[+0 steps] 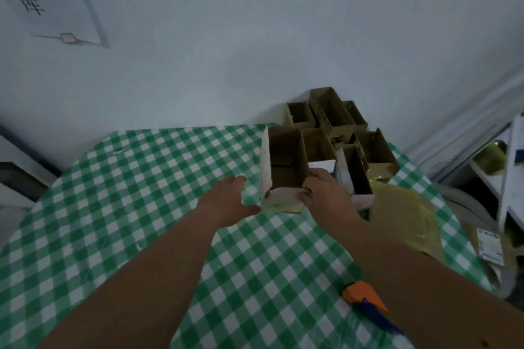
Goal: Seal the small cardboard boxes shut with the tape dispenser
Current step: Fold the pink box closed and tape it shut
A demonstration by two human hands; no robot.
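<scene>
While our right hand gripped the near right corner of the nearest open box, thumb on its front wall and fingers curled over the rim, we judged two risks. Head view, item one: dragging the box by a single corner could twist it or topple the neighbouring open boxes, which stood touching it. Item two: the tape dispenser (orange and blue, half hidden under our right forearm) could be swept off the checked tablecloth. Our left hand hovered spread wide, holding nothing, just beside the box. The box: brown inside, pale outside, unsealed, at the table's far right.
</scene>
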